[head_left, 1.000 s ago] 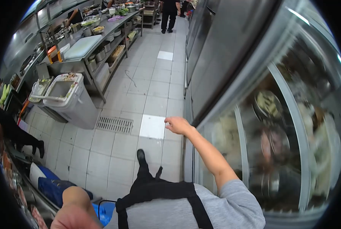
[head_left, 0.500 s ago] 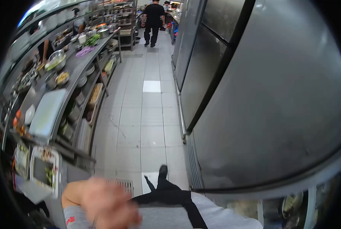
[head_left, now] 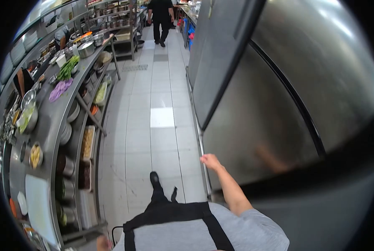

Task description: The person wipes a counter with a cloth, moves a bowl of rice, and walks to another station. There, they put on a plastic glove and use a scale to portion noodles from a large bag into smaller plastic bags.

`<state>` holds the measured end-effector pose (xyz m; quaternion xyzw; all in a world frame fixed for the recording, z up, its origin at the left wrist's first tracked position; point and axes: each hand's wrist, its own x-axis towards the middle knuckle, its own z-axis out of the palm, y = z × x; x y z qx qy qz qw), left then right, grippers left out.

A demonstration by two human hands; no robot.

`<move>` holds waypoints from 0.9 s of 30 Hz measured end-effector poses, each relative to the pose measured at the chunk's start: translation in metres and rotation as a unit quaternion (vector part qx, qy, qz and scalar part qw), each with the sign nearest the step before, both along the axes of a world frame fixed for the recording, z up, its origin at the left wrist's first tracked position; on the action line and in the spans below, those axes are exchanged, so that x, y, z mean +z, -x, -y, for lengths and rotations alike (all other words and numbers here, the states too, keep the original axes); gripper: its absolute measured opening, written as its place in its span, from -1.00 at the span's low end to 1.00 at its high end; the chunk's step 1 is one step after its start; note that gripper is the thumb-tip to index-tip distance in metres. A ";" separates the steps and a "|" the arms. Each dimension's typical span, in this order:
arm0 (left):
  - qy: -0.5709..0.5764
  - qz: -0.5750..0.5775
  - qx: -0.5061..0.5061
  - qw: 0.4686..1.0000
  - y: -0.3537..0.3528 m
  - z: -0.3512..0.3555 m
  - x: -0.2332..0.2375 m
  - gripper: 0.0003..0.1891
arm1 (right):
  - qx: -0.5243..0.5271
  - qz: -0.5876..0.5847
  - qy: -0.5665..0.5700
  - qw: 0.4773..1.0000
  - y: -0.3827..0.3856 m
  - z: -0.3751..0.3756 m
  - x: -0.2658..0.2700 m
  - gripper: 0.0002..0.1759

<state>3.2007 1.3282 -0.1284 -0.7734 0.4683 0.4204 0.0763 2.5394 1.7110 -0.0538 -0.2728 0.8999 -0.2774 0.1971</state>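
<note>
Stainless fridge door (head_left: 254, 117) sits just right of the right hand (head_left: 210, 161), fingers curled in with nothing visible in them, while the left hand (head_left: 104, 243), too blurry to tell its grip, is near the bench (head_left: 49, 121).

Leafy greens (head_left: 68, 68) near a metal pot (head_left: 86, 51)

Steel counter (head_left: 53, 125): white board (head_left: 39, 207), purple bundle (head_left: 60, 90), leafy greens (head_left: 67, 70).

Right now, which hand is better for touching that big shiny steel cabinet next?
Right, probably: the right hand is out in front, beside the stainless-steel cabinet. The left hand shows only partly at the bottom edge, toward the steel worktop.
</note>
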 end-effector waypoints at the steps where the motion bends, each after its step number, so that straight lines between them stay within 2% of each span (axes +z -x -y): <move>1: -0.008 0.001 0.040 0.999 0.016 0.014 0.004 -0.61 | -0.004 -0.032 0.008 0.999 0.040 0.035 0.011 -0.67; 3: -0.021 0.001 0.097 0.995 0.064 0.048 0.007 -0.66 | -0.012 -0.092 0.017 0.996 0.117 0.093 0.026 -0.60; 4: -0.022 -0.001 0.113 0.993 0.093 0.071 0.008 -0.69 | -0.031 -0.070 0.032 0.997 0.143 0.116 0.019 -0.57; 6: -0.014 -0.026 0.124 0.992 0.171 0.123 0.007 -0.73 | -0.069 -0.033 0.063 0.995 0.196 0.143 -0.022 -0.51; 8: 0.015 -0.068 0.092 0.993 0.265 0.187 0.002 -0.77 | -0.118 -0.009 0.056 0.991 0.205 0.150 -0.064 -0.49; 9: 0.038 -0.097 0.055 0.993 0.319 0.225 -0.005 -0.78 | -0.113 0.078 0.004 0.991 0.202 0.143 -0.080 -0.49; 10: 0.071 -0.142 -0.012 0.987 0.381 0.267 -0.017 -0.79 | -0.067 0.060 -0.044 0.995 0.199 0.127 -0.129 -0.50; 11: 0.084 -0.207 -0.120 0.967 0.445 0.322 -0.047 -0.80 | -0.039 0.179 -0.201 0.962 0.194 0.126 -0.108 -0.46; 12: 0.087 -0.252 -0.209 0.941 0.526 0.359 -0.050 -0.75 | -0.055 0.232 -0.242 0.941 0.191 0.105 -0.150 -0.47; 13: 0.165 -0.227 -0.271 0.921 0.617 0.383 -0.038 -0.78 | -0.128 0.290 -0.261 0.912 0.182 0.105 -0.112 -0.47; 14: 0.211 -0.248 -0.371 0.870 0.711 0.385 0.012 -0.81 | -0.157 0.325 -0.266 0.894 0.191 0.105 -0.110 -0.48; 16: 0.166 -0.353 -0.369 0.844 0.867 0.386 0.077 -0.88 | -0.181 0.370 -0.266 0.871 0.224 0.120 -0.128 -0.49; 18: 0.101 -0.400 -0.394 0.821 0.967 0.385 0.108 -0.88 | -0.178 0.400 -0.261 0.860 0.276 0.149 -0.155 -0.50; 20: 0.061 -0.403 -0.452 0.793 1.047 0.399 0.119 -0.86 | -0.152 0.408 -0.252 0.864 0.356 0.190 -0.170 -0.51; 21: 0.032 -0.394 -0.452 0.800 1.075 0.414 0.113 -0.85 | -0.126 0.395 -0.246 0.876 0.401 0.210 -0.178 -0.51; 23: -0.039 -0.373 -0.439 0.817 1.095 0.434 0.080 -0.84 | -0.032 0.347 -0.239 0.906 0.504 0.250 -0.182 -0.52; 25: -0.064 -0.263 -0.434 0.859 1.092 0.473 0.052 -0.86 | 0.083 0.241 -0.188 0.949 0.633 0.308 -0.187 -0.53; 26: -0.103 -0.186 -0.375 0.902 1.081 0.497 0.032 -0.89 | -0.029 0.220 -0.209 0.952 0.701 0.373 -0.138 -0.54; 27: -0.105 -0.108 -0.409 0.900 1.083 0.512 0.052 -0.90 | 0.018 0.156 -0.130 0.979 0.774 0.424 -0.108 -0.53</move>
